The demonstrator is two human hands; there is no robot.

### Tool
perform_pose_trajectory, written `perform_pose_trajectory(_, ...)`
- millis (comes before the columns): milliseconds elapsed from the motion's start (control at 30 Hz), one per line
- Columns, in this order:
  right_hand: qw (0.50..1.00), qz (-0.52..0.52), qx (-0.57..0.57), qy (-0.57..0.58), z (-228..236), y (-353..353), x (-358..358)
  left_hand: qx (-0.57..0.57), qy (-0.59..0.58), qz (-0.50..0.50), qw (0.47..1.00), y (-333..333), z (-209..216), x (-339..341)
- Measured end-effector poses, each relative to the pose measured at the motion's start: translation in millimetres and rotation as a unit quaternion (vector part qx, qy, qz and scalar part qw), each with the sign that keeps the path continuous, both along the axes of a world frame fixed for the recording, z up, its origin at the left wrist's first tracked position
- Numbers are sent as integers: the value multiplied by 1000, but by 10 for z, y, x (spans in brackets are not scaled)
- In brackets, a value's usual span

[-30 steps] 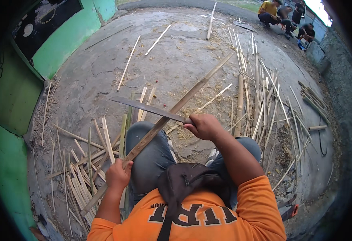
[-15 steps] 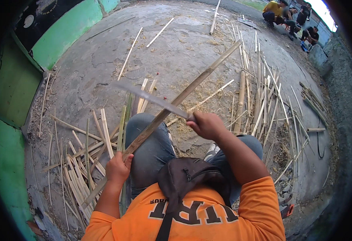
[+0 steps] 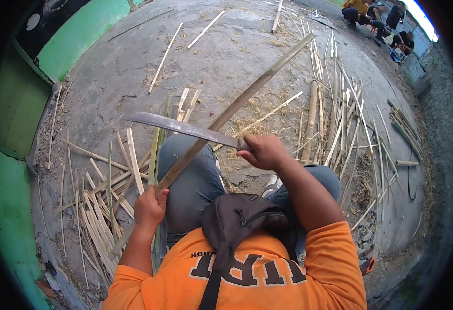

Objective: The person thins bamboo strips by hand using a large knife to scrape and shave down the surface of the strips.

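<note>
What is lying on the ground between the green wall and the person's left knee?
In the head view, a heap of split bamboo strips lies on the concrete between the green wall and the left knee.

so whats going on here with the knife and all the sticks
A seated person in an orange shirt is working a long bamboo strip with a machete. The left hand grips the strip's near end by the left knee; the strip runs up and away over the concrete floor. The right hand holds the machete's handle, blade lying across the strip. Split bamboo slats lie on both sides.
</note>
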State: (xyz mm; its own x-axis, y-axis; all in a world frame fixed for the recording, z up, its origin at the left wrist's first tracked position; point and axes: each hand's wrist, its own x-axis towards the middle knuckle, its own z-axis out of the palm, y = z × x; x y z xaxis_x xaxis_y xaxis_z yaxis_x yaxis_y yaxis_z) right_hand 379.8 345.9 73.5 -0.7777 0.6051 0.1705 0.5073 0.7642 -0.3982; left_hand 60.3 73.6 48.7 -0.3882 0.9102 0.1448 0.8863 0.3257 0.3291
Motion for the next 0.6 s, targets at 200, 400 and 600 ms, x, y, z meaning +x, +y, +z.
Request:
perform_pose_trajectory(200, 990, -124, -31, 64, -89, 345, 211, 1, 6, -2, 1000, 74, 95, 63)
perform_pose_trajectory(400, 999, -17, 3, 44, -85, 57, -18, 17, -21, -12, 1000, 2, -32, 5)
perform_pose_trajectory(600, 997, -10, 63, 45, -220, 268, -3, 23, -29, -7, 999, 70, 9, 67)
